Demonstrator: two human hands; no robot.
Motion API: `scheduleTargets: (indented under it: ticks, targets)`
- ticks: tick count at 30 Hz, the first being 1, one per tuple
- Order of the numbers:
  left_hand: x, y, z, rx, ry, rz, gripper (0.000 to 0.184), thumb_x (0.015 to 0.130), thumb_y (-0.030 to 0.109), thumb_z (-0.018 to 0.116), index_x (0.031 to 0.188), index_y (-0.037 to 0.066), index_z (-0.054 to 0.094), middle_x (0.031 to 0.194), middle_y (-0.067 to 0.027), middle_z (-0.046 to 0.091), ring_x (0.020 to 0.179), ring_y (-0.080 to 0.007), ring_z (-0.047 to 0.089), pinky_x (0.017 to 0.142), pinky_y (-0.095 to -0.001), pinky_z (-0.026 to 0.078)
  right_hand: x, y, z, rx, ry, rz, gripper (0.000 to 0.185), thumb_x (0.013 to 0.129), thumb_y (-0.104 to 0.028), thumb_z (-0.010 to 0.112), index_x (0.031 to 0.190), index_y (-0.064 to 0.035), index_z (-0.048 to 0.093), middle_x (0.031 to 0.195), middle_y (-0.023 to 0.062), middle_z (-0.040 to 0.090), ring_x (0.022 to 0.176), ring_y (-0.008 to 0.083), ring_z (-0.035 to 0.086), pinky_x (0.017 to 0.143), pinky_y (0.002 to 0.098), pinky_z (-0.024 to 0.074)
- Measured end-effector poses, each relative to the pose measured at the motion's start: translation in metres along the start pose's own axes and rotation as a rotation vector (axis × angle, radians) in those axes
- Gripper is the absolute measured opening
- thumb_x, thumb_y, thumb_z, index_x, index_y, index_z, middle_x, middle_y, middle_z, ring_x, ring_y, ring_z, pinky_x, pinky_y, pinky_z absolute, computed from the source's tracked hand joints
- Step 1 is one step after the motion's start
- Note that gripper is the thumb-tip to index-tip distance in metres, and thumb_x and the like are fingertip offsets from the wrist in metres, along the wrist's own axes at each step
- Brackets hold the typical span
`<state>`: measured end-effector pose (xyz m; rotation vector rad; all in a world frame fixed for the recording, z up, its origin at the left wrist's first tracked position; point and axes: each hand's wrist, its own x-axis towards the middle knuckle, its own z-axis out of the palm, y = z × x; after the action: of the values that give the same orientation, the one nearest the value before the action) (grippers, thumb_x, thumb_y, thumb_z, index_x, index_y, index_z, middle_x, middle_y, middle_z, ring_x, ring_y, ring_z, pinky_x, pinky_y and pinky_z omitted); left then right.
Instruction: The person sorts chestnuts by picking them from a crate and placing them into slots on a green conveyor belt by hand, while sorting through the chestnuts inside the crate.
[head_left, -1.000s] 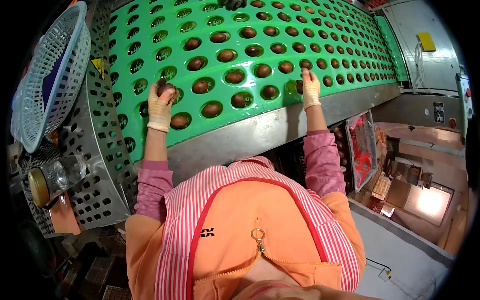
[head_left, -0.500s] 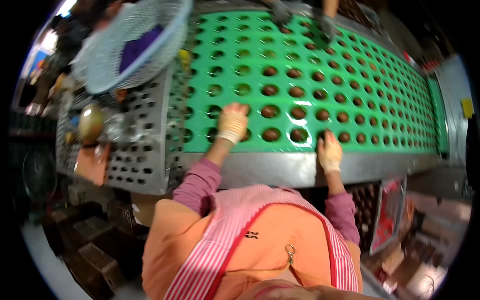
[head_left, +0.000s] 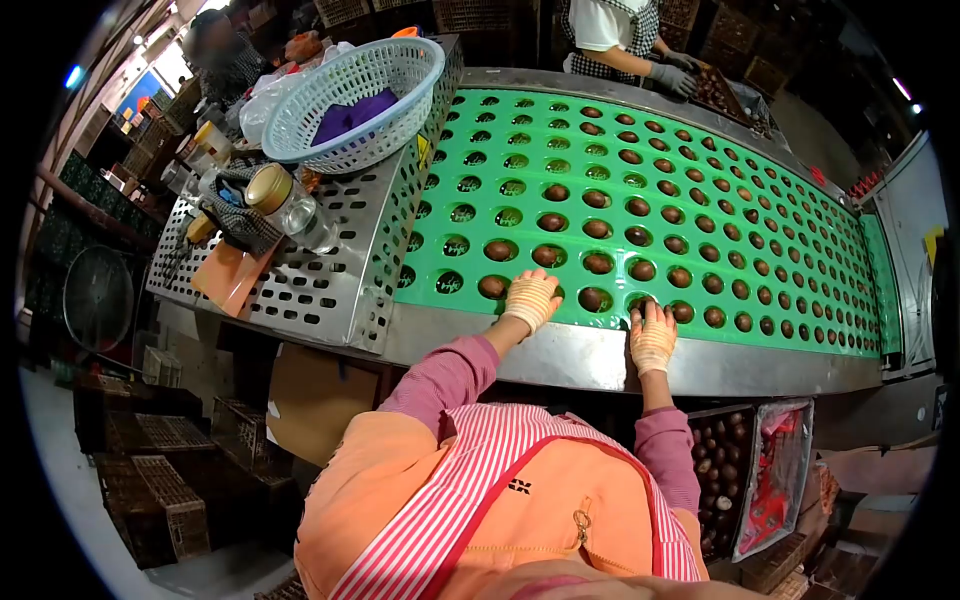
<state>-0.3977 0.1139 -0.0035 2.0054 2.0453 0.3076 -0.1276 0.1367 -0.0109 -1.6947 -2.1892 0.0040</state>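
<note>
My left hand [head_left: 533, 300], in a cream glove with yellow-orange stripes, lies over a front-row hole of the green perforated sheet [head_left: 470, 309]. Its fingers are apart and bent downward; whatever lies beneath them is hidden. Over another front-row hole, my right hand [head_left: 653, 338] wears a similar glove with its fingertips bare. These fingers are slightly spread and touch the hole area, where something dark shows in part. A dark brown egg [head_left: 595, 300] rests in the hole between the hands. Another egg [head_left: 493, 287] sits just left of my left hand.
On the left, a perforated metal table [head_left: 330, 285] carries a pale blue basket [head_left: 415, 112] with purple cloth and a gold-lidded jar [head_left: 308, 222]. A co-worker's gloved hands [head_left: 675, 75] are by a tray across the sheet. A crate of eggs [head_left: 722, 470] stands below right.
My left hand has moved right and nearer along the sheet, uncovering an egg. The right hand stays at its hole. The co-worker's hands have left the sheet, and the camera view has shifted.
</note>
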Motion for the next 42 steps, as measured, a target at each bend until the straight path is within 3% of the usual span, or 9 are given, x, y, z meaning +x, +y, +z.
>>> scheduleTargets:
  ticks: [8,12,14,16,23,27,36,37,42]
  targets:
    - [-0.010,0.002,0.004,-0.121,0.223,-0.022,0.038,0.083,0.033,0.066,0.115,0.013,0.062,0.116,-0.0112,0.056,0.109,-0.0326,0.052,0.093,-0.0480,0.043,-0.135,0.044,-0.062,0.068,0.285,0.203,0.064,0.089,-0.035,0.060,0.142,-0.0030,0.042,0.143,0.0261,0.041,0.131,0.0442,0.038,0.111,0.0507,0.0277]
    - [-0.030,0.044,0.009,-0.127,0.339,0.116,0.043,0.081,0.029,0.066,0.120,0.013,0.060,0.121,-0.0142,0.053,0.111,-0.0343,0.051,0.098,-0.0466,0.042,-0.261,0.121,-0.107,-0.047,0.187,0.673,0.073,0.088,-0.050,0.056,0.144,-0.0060,0.040,0.145,0.0243,0.040,0.131,0.0434,0.039,0.110,0.0505,0.0306]
    - [-0.042,0.086,0.008,-0.323,0.277,0.290,0.047,0.079,0.027,0.066,0.121,0.007,0.058,0.121,-0.0185,0.054,0.114,-0.0362,0.050,0.101,-0.0462,0.041,-0.315,0.127,-0.117,-0.005,-0.216,1.082,0.080,0.084,-0.052,0.062,0.147,-0.0107,0.035,0.147,0.0226,0.038,0.131,0.0424,0.039,0.107,0.0509,0.0345]
    - [-0.042,0.133,0.036,-0.439,0.115,0.462,0.049,0.079,0.025,0.064,0.122,0.004,0.057,0.118,-0.0209,0.055,0.111,-0.0393,0.052,0.099,-0.0462,0.042,-0.359,0.139,-0.107,0.133,-0.587,1.114,0.090,0.077,-0.053,0.068,0.149,-0.0150,0.030,0.149,0.0199,0.036,0.132,0.0415,0.040,0.105,0.0512,0.0373]
    - [-0.113,0.288,0.082,-0.437,-0.530,0.949,0.060,0.072,0.031,0.069,0.126,0.007,0.057,0.125,-0.0189,0.052,0.111,-0.0387,0.053,0.094,-0.0459,0.046,-0.394,0.173,-0.054,0.180,-0.504,0.984,0.090,0.071,-0.037,0.078,0.147,-0.0178,0.032,0.147,0.0286,0.028,0.127,0.0458,0.044,0.102,0.0476,0.0426]
    - [-0.140,0.331,0.098,-0.044,-0.803,0.953,0.067,0.074,0.041,0.071,0.132,0.013,0.053,0.129,-0.0162,0.052,0.113,-0.0356,0.054,0.092,-0.0487,0.047,-0.392,0.165,-0.078,0.381,-0.554,1.073,0.097,0.072,-0.037,0.079,0.151,-0.0167,0.025,0.136,0.0284,0.047,0.125,0.0398,0.049,0.103,0.0436,0.0418]
    - [-0.137,0.372,0.156,0.451,-1.024,0.908,0.079,0.072,0.052,0.074,0.140,0.020,0.048,0.130,-0.0083,0.060,0.119,-0.0339,0.057,0.094,-0.0548,0.048,-0.427,0.186,-0.042,1.059,-0.076,1.297,0.100,0.081,-0.029,0.076,0.153,-0.0021,0.013,0.150,0.0204,0.033,0.134,0.0282,0.036,0.112,0.0397,0.0282]
    - [-0.137,0.371,0.163,0.432,-1.005,0.875,0.086,0.071,0.052,0.075,0.144,0.024,0.040,0.130,-0.0079,0.060,0.119,-0.0346,0.057,0.094,-0.0569,0.046,-0.430,0.186,-0.022,1.096,0.101,1.340,0.084,0.080,-0.041,0.074,0.147,-0.0097,0.035,0.137,0.0100,0.050,0.117,0.0241,0.051,0.096,0.0385,0.0438]
    - [-0.130,0.368,0.152,0.384,-1.010,0.872,0.100,0.062,0.050,0.084,0.147,0.035,0.033,0.133,-0.0120,0.056,0.118,-0.0356,0.055,0.083,-0.0547,0.051,-0.403,0.184,-0.041,1.431,0.215,1.559,0.080,0.080,-0.044,0.074,0.143,-0.0112,0.036,0.133,0.0083,0.050,0.113,0.0227,0.051,0.093,0.0372,0.0432]
